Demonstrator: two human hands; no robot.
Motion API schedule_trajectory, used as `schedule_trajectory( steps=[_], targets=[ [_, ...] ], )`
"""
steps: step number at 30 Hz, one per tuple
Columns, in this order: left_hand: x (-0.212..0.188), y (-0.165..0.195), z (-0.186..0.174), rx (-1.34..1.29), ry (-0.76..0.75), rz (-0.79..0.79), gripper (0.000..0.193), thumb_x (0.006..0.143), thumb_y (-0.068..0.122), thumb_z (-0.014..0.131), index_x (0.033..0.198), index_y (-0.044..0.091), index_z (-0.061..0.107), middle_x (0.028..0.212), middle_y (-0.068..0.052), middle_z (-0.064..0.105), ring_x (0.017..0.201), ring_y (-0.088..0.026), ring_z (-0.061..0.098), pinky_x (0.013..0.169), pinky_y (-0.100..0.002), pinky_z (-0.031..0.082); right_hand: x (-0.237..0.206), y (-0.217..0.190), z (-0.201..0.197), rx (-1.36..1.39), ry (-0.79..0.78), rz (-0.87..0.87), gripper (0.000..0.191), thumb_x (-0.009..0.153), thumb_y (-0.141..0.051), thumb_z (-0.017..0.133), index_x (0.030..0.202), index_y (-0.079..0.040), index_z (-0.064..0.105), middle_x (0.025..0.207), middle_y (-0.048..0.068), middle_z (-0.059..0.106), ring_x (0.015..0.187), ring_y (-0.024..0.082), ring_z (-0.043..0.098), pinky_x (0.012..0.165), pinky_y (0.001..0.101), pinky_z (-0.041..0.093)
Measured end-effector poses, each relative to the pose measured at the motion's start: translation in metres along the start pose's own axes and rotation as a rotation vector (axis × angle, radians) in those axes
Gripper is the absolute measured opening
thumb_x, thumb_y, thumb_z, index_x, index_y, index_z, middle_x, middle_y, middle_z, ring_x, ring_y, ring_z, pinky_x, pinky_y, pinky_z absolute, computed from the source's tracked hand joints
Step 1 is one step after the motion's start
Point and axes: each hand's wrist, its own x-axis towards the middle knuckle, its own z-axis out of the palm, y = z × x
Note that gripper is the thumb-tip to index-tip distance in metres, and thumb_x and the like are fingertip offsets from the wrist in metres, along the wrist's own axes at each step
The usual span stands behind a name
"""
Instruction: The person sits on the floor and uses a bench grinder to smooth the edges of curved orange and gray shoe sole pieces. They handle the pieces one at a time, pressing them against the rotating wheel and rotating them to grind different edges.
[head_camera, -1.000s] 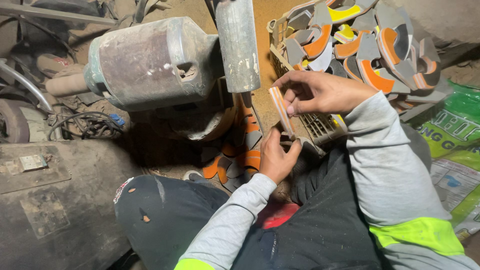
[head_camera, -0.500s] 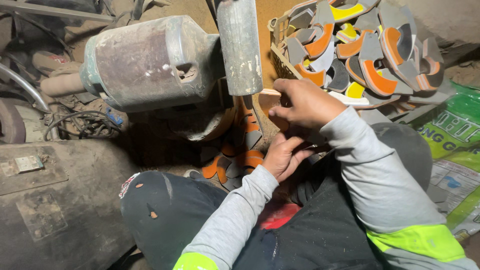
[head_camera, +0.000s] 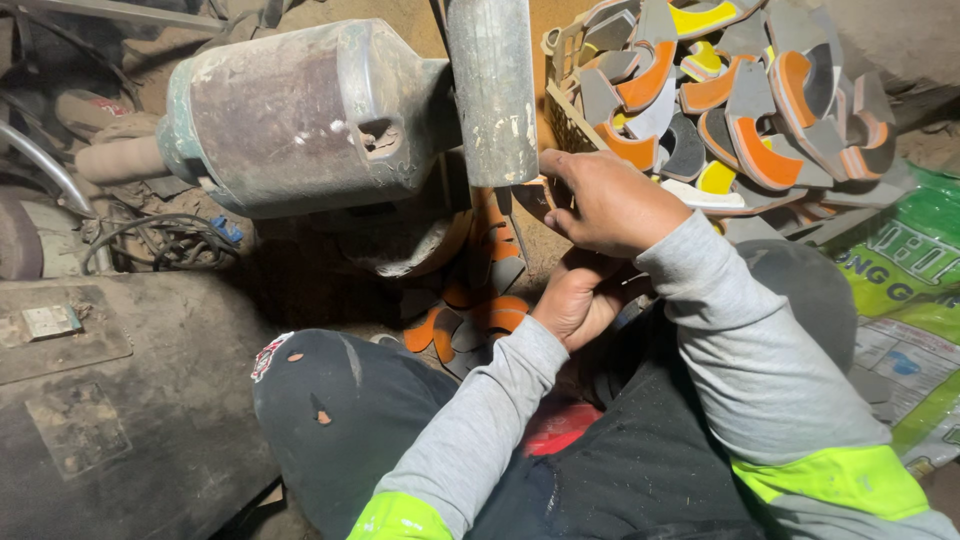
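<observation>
My right hand (head_camera: 610, 205) presses fingertips beside the dusty grey grinder drum (head_camera: 492, 90); grip unclear. Left hand (head_camera: 575, 300) curled below, contents hidden. Basket (head_camera: 565, 125) of curved orange-grey offcuts right; green printed sack (head_camera: 905, 265) further right.

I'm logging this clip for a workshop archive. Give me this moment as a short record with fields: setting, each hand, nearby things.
setting: person seated on a dusty floor by a motor-driven machine
right hand: raised beside the machine's grey drum, fingers curled; any held piece is hidden
left hand: below the right hand, contents unclear
basket: filled with grey, orange and yellow shaped pieces
floor pieces: orange and grey, under the machine
</observation>
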Motion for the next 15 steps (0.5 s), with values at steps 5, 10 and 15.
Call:
schedule_trajectory(
  steps=[5, 10, 15],
  targets=[
    [0.008, -0.006, -0.004, -0.052, 0.04, -0.03, 0.039, 0.104, 0.006, 0.063, 0.142, 0.001, 0.053, 0.138, -0.013, 0.059, 0.127, -0.027, 0.057, 0.114, -0.047, 0.045, 0.004, -0.002, -0.004, -0.025, -0.007, -0.076, 0.052, 0.077, -0.01, 0.078, 0.124, 0.001, 0.061, 0.1, 0.026, 0.071, 0.097, 0.045, 0.067, 0.083, 0.0488, 0.053],
    [0.018, -0.011, -0.009, -0.082, 0.042, -0.034, 0.039, 0.101, 0.008, 0.066, 0.139, 0.004, 0.057, 0.133, -0.011, 0.062, 0.123, -0.026, 0.059, 0.112, -0.045, 0.045, 0.008, -0.003, -0.009, -0.064, -0.059, -0.056, 0.05, 0.078, -0.009, 0.077, 0.124, 0.0, 0.062, 0.1, 0.025, 0.071, 0.097, 0.044, 0.066, 0.082, 0.0486, 0.053],
    [0.024, -0.013, -0.013, -0.104, 0.031, -0.05, 0.037, 0.103, 0.008, 0.066, 0.139, 0.004, 0.057, 0.133, -0.01, 0.063, 0.123, -0.025, 0.059, 0.11, -0.044, 0.045, 0.013, -0.001, -0.011, -0.085, -0.112, -0.023, 0.039, 0.08, -0.011, 0.078, 0.112, 0.003, 0.061, 0.096, 0.023, 0.071, 0.095, 0.043, 0.066, 0.08, 0.0487, 0.052]
  ],
)
